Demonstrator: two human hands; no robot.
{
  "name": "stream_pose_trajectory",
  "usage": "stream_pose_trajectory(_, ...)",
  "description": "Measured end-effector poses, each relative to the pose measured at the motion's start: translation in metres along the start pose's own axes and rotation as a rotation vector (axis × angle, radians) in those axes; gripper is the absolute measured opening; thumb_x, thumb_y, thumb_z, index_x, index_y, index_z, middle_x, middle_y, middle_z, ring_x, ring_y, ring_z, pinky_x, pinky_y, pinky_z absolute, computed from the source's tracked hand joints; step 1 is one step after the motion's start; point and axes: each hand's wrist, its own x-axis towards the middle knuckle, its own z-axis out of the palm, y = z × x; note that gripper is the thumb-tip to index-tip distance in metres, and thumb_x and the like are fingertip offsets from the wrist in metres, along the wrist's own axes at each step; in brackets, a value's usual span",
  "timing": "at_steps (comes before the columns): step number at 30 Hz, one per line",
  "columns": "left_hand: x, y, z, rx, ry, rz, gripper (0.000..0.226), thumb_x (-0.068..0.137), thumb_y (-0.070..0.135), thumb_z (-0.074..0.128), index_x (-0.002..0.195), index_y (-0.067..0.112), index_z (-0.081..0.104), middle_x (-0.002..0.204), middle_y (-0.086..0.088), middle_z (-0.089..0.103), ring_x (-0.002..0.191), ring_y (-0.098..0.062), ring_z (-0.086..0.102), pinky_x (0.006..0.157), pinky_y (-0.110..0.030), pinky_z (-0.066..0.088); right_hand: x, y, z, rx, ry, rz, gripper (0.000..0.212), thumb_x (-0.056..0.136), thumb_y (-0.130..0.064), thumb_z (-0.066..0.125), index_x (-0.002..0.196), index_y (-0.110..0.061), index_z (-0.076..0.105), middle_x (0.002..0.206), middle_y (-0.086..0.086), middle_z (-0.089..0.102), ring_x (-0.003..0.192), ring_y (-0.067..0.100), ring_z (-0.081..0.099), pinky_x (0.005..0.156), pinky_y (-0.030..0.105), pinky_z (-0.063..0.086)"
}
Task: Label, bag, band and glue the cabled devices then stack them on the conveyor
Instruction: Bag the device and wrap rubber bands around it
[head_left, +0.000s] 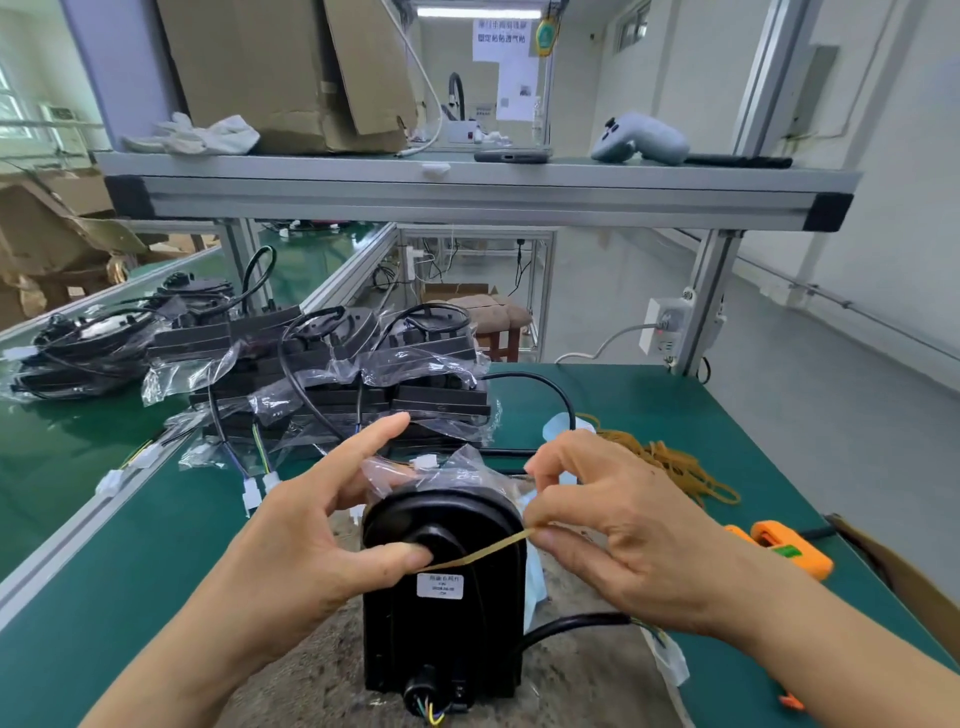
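Observation:
A black cabled device (441, 587) with a white label (440, 586) stands on a worn mat in front of me. A clear plastic bag (467, 467) bunches at its top. A tan rubber band (483, 553) is stretched across the device's front. My left hand (317, 525) holds one end of the band under its thumb, its forefinger pointing up over the bag. My right hand (608, 525) pinches the band's other end at the device's right edge. The device's black cable (571, 623) runs out to the right.
A stack of bagged black devices (363, 384) lies ahead, with more (93, 343) on the green conveyor (62, 457) to the left. A pile of rubber bands (670, 462) and an orange glue gun (784, 548) lie on the right. An aluminium shelf (467, 192) spans overhead.

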Motion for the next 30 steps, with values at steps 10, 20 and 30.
stream_pose_trajectory(10, 0.004, -0.001, -0.001, 0.026, -0.016, 0.001, 0.092, 0.055, 0.05, 0.081, 0.134, 0.065, 0.037, 0.108, 0.025, 0.07, 0.11, 0.01, 0.059, 0.08, -0.01, 0.049, -0.011, -0.005, 0.01, 0.328, 0.342, 0.405, 0.048, 0.082, -0.039, 0.074, 0.128, -0.037, 0.06, 0.104, -0.018, 0.059, 0.108, 0.009, 0.059, 0.092, 0.029, 0.052)
stream_pose_trajectory(20, 0.013, 0.017, -0.021, 0.238, -0.168, 0.0, 0.087, 0.066, 0.038, 0.088, 0.136, 0.059, 0.04, 0.112, 0.036, 0.063, 0.096, -0.006, 0.068, 0.081, -0.004, 0.044, 0.026, -0.032, 0.045, 0.73, 0.046, 0.438, 0.051, 0.073, -0.023, 0.086, 0.115, -0.041, 0.064, 0.106, -0.024, 0.071, 0.1, -0.006, 0.065, 0.079, 0.005, 0.044)
stream_pose_trajectory(30, 0.019, 0.02, -0.049, 0.359, -0.348, 0.011, 0.089, 0.073, 0.016, 0.085, 0.136, 0.059, 0.039, 0.118, 0.046, 0.054, 0.114, 0.022, 0.049, 0.09, 0.007, 0.03, 0.026, -0.026, 0.045, 0.833, -0.005, 0.441, 0.05, 0.078, -0.011, 0.084, 0.121, -0.029, 0.065, 0.112, -0.009, 0.073, 0.106, 0.008, 0.067, 0.09, 0.019, 0.051)
